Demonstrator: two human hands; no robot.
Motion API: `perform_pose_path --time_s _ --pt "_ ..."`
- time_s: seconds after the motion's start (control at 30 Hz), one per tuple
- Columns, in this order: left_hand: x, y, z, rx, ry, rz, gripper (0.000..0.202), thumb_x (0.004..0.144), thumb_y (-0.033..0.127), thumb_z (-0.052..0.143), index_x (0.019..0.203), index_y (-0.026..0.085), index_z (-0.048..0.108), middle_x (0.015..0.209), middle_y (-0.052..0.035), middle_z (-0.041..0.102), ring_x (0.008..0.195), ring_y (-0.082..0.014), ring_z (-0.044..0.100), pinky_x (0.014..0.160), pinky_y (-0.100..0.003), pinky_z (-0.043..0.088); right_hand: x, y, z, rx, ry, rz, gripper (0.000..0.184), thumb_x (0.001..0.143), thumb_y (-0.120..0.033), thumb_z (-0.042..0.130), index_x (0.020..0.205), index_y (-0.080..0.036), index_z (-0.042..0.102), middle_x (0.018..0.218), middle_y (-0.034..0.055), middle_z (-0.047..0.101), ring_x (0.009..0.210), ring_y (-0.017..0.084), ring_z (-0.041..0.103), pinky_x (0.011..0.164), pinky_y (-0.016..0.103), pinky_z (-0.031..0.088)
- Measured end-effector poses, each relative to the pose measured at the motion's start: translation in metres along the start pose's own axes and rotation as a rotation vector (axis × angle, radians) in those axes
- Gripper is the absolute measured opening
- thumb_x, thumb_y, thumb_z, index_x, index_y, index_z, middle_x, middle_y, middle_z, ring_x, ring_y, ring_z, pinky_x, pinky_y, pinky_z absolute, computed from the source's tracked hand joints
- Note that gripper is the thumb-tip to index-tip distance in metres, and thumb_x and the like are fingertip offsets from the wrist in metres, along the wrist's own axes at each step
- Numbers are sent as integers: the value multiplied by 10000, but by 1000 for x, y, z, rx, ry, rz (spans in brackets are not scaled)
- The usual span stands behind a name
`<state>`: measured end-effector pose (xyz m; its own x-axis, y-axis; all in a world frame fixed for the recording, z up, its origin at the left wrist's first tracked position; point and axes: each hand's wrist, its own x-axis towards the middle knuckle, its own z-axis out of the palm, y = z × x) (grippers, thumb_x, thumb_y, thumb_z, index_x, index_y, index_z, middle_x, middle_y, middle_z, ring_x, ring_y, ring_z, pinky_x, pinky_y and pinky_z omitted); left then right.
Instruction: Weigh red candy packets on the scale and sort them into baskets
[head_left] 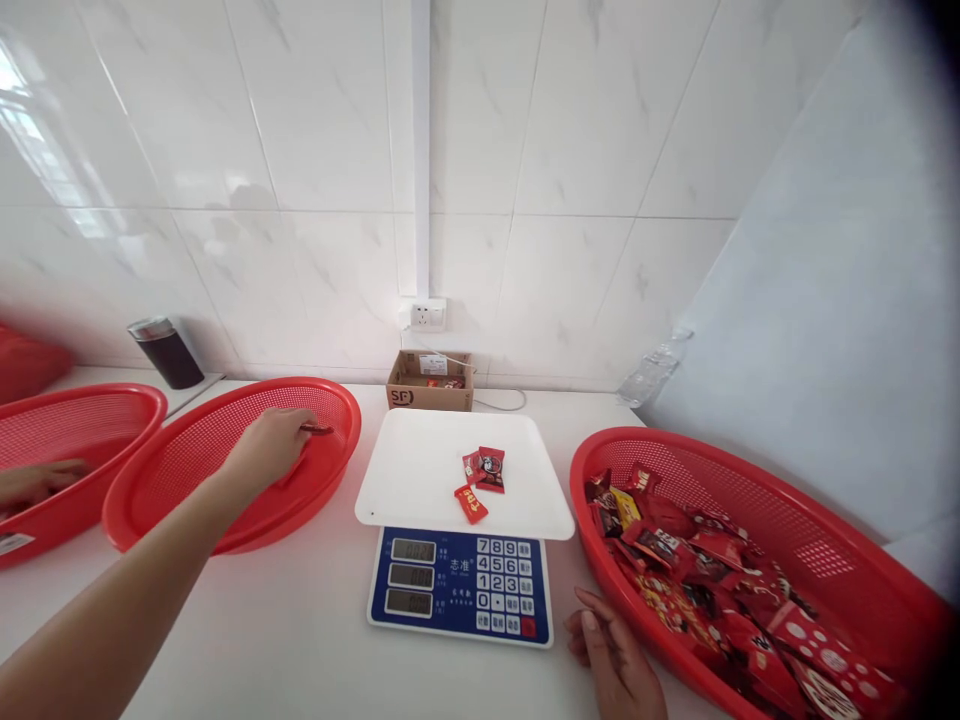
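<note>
My left hand (271, 446) reaches over the middle red basket (124, 500), its fingers closed on a small red-wrapped packet (318, 430). My right hand (616, 655) hangs loosely by the table's front, with nothing visible in it and its fingers slightly bent. It is between the scale (459, 585) and the right-hand red basket (600, 440). Several red-wrapped snacks (720, 570) fill much of that basket. On the scale's white tray (409, 465) lie a few small red packets (471, 504), some overlapping. The scale's display digits are too blurred to read surely.
Another person's hand (41, 484) is inside the far-left red basket (154, 400). A dark cup with a silvery lid (169, 352) stands behind. A small cardboard box (431, 400) sits behind the scale, below a wall socket (429, 316). A clear plastic bottle (656, 368) leans at the back right.
</note>
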<state>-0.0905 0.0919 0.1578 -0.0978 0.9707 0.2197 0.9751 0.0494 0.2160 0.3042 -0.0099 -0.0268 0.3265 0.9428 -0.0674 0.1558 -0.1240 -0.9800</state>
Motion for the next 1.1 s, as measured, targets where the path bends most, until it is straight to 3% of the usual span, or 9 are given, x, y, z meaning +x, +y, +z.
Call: perform_pose_path --time_s 0.1,0.2,0.33,0.43,0.57,0.63,0.73,0.9,1.1 --pt "-5 10 11 35 -72 74 302 831 310 371 965 212 623 1040 -61 637 1017 -257 534 837 -380 437 1 -3 0 8 11 -4 607 640 -680 544 964 -170 599 690 24 651 585 167 592 595 283 513" --pt "-12 56 34 -111 -164 215 369 848 440 378 1089 237 569 1155 -35 588 1092 -199 497 917 -318 403 1 -5 0 -1 25 -24 604 647 -677 539 965 -167 599 683 22 648 585 165 588 596 286 512" --pt "-17 125 64 -182 -353 359 504 809 537 408 1215 242 447 1125 -73 575 1006 -229 545 812 -346 446 -3 -7 4 2 56 -36 603 639 -679 545 953 -168 603 665 19 638 583 166 582 587 285 508" --pt "-12 154 78 -147 -395 380 487 766 443 500 1196 229 418 1059 -78 591 952 -246 567 742 -344 456 -8 -9 10 60 130 -84 529 688 -632 539 946 -174 601 640 2 613 562 150 556 579 271 494" --pt "0 167 88 -136 -341 356 438 793 289 439 1222 231 368 1112 -91 549 999 -237 543 721 -324 453 -11 -12 16 97 146 -106 485 717 -608 529 931 -179 600 613 -7 593 551 145 537 555 255 478" --pt "3 172 91 -119 -299 325 416 852 325 328 1257 227 339 1172 -111 501 1047 -249 510 733 -345 456 -10 -12 17 97 135 -106 491 714 -616 527 928 -181 600 606 -9 588 551 148 540 557 255 478" --pt "-1 181 97 -84 -256 305 513 867 505 219 1263 208 354 1164 -132 490 1042 -287 496 741 -405 462 -8 -10 16 108 119 -112 489 715 -624 521 912 -183 597 604 -10 584 543 147 540 549 252 475" --pt "-7 196 107 -36 -251 355 581 808 602 329 1141 152 483 1094 -144 512 985 -303 516 739 -431 467 -7 -9 16 76 126 -130 497 719 -640 499 904 -190 600 599 -9 586 534 148 547 534 253 474" --pt "9 196 109 -53 -312 367 557 751 631 416 972 145 574 981 -123 572 869 -279 587 695 -391 475 -6 -7 16 86 146 -129 505 714 -635 513 904 -176 598 589 -9 582 507 136 527 513 247 466"
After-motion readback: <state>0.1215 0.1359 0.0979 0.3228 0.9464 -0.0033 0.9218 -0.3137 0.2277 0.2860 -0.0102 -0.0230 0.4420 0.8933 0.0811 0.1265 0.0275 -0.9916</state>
